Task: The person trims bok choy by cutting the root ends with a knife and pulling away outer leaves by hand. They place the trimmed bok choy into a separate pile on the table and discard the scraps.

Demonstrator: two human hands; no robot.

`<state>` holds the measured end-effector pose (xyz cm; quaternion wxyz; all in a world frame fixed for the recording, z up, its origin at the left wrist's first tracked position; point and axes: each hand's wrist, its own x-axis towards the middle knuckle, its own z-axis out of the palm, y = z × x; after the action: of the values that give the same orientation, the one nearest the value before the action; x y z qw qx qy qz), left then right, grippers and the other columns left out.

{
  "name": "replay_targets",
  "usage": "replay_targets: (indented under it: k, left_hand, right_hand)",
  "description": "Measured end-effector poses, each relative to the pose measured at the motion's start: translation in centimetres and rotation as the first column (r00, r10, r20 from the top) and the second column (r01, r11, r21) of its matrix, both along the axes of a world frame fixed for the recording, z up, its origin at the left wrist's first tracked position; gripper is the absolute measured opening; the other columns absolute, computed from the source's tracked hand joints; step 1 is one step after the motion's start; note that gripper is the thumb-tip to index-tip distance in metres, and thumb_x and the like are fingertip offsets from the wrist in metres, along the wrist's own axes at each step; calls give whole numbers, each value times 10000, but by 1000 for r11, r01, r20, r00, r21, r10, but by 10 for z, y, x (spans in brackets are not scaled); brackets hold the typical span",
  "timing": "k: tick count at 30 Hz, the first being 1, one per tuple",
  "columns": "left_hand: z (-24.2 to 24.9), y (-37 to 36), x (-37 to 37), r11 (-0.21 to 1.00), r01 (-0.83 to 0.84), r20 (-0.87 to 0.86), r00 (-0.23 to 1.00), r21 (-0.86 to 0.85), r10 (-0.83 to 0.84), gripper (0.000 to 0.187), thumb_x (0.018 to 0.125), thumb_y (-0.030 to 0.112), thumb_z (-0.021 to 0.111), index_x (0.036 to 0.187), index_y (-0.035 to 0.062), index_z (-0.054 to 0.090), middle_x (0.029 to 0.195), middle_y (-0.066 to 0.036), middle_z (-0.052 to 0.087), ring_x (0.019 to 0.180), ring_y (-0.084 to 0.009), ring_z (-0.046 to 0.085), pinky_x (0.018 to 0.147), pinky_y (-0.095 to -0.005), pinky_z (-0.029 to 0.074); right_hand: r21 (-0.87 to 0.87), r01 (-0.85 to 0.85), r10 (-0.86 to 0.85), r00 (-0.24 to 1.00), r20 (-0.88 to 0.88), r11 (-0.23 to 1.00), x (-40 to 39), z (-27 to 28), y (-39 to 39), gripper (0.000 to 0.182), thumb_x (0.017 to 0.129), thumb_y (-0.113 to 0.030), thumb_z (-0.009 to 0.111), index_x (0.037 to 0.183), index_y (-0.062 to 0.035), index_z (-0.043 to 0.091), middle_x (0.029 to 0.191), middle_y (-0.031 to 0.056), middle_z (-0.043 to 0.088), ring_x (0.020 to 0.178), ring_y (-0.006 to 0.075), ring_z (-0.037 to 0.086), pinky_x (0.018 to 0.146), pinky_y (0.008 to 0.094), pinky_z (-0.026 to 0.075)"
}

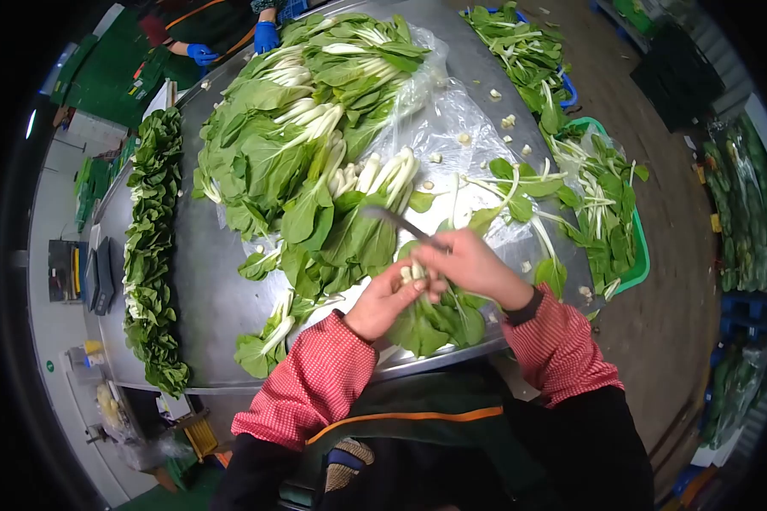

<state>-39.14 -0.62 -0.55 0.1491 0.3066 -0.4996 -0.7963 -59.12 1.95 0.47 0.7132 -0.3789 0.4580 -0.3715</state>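
Note:
My left hand [382, 305] is wrapped round a head of bok choy [430, 328], its white stem end up and its leaves hanging toward the table's front edge. In my right hand [477, 266] is a knife [409, 228], its blurred blade pointing up and left above the stems. The fingers of both hands meet near the stem end, partly hiding it. Just beyond my hands lies a large heap of bok choy [302, 128], white stems mostly toward the right. Loose stalks and leaves [520, 183] are scattered to the right on clear plastic film [460, 119].
A long row of bok choy [153, 247] lines the metal table's [222, 298] left side. Leaves fill a green crate [639, 255] and a blue crate [568, 89] at the right edge. Cut stem ends [509, 122] dot the surface. A co-worker's blue-gloved hands [266, 37] are at the far end.

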Motion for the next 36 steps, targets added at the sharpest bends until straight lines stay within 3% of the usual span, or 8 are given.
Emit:
replay_targets:
  k: [3, 5, 15, 19, 21, 29, 34, 36]
  left_hand:
    - [-4, -9, 21, 983, -165, 43, 986, 85, 161, 321, 978, 89, 529, 1281, -11, 490, 938, -61, 627, 912, -148, 596, 882, -275, 464]
    - [-3, -10, 28, 961, -247, 30, 969, 123, 245, 187, 956, 97, 574, 1123, 14, 565, 860, -34, 610, 775, -121, 580, 758, -258, 478]
    - [38, -34, 36, 842, -370, 276, 826, -392, 492, 208, 818, 96, 761, 995, 27, 678, 779, 25, 611, 723, -50, 550, 687, -202, 463]
    - [49, -46, -1, 296, 6, 161, 849, -955, 503, 402, 782, 208, 776, 1110, 13, 652, 974, -126, 658, 905, -301, 651, 793, -352, 520]
    - [40, -48, -11, 610, 73, 317, 899, -789, 302, 506, 793, 267, 771, 1201, 12, 615, 1034, -186, 673, 962, -323, 655, 871, -348, 503]
    - [47, -31, -26, 980, -1, 210, 977, -201, 44, 328, 878, 182, 720, 1125, -12, 625, 996, -20, 664, 907, -79, 579, 837, -242, 473]
    - [32, -26, -29, 950, -47, 195, 975, -308, 111, 385, 819, 177, 783, 1118, 9, 609, 977, -27, 655, 882, -89, 586, 827, -250, 478]
    - [21, -21, -31, 937, -36, 231, 965, -349, 123, 373, 802, 189, 799, 1068, 15, 602, 949, -24, 654, 864, -95, 589, 811, -263, 487]
  right_hand:
    - [-455, 247, -483, 699, -528, 855, -10, -41, -63, 540, 872, -442, 662, 1024, 73, 603, 811, 149, 682, 733, 260, 660, 662, 364, 501]
    - [-355, 331, -485, 609, -628, 874, -16, -66, -106, 591, 825, -459, 699, 1078, 61, 581, 897, 174, 683, 793, 313, 652, 723, 386, 499]
    - [-138, 401, -418, 898, -138, 906, -14, -25, -78, 328, 822, -153, 719, 1092, -22, 587, 860, 18, 606, 591, 85, 532, 504, 214, 421]
    - [-288, 324, -381, 909, -170, 901, -11, 12, -38, 302, 841, -107, 713, 1101, -18, 589, 790, -21, 582, 542, 32, 495, 454, 192, 380]
    - [-329, 308, -375, 913, -161, 892, -12, 22, -25, 304, 842, -122, 720, 1099, -11, 602, 800, -31, 579, 571, 29, 507, 466, 192, 389]
    - [-698, -282, -656, 239, -715, 658, -44, 18, 20, 78, 818, -141, 674, 854, -81, 639, 801, 83, 577, 694, 264, 634, 587, 359, 500]
    - [-552, 76, -552, 253, -795, 830, -76, -43, 38, 184, 899, -181, 615, 820, -15, 628, 734, 89, 634, 673, 270, 634, 613, 374, 488]
    - [-520, 252, -552, 605, -573, 816, -57, -23, 42, 175, 893, -187, 628, 869, -14, 645, 728, 55, 621, 657, 194, 605, 610, 333, 474]
